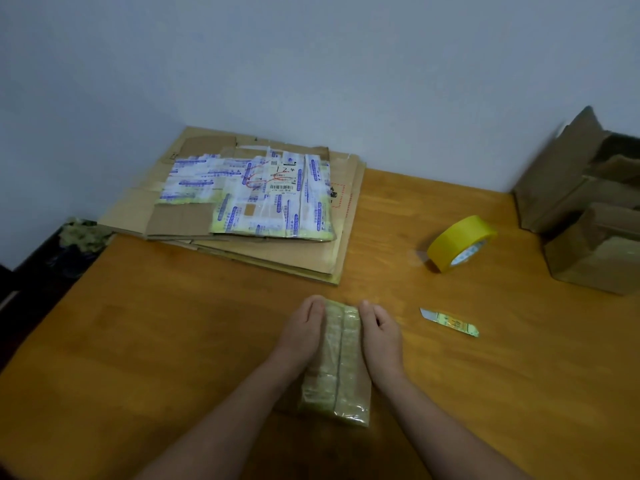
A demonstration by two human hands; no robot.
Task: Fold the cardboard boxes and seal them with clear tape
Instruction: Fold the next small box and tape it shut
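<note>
Near the front edge of the orange-brown wooden counter [173, 341], roughly in the middle, the left hand [304, 336] and the right hand [379, 339] are either side of a small narrow brown cardboard box wrapped in shiny clear tape [337, 368]. Left hand is flat against the box's left side, right hand flat against its right side. The fingers are pretty much straight and point toward the back edge, so they're pressing it from both sides, not curling round it. The box lies lengthwise with one short end toward the front edge, and a dark seam runs down its top.

Just right of the right hand, not touching it, a small cutter blade with a yellow-green wrapped handle [450, 322] lies flat on the counter. Further back on the right half there's a yellow roll of tape [457, 244], tilted up on its edge. At the right edge a bunch of assembled brown cardboard boxes [581, 202] stand with flaps up, kinda blurry.

In the back left corner is a stack of flattened brown cardboard sheets [277, 258], the top one plastered with white-and-blue printed tape and a shipping label [282, 178]. Past the left edge sits something dark with a camouflage-pattern cloth [81, 233] on it.
</note>
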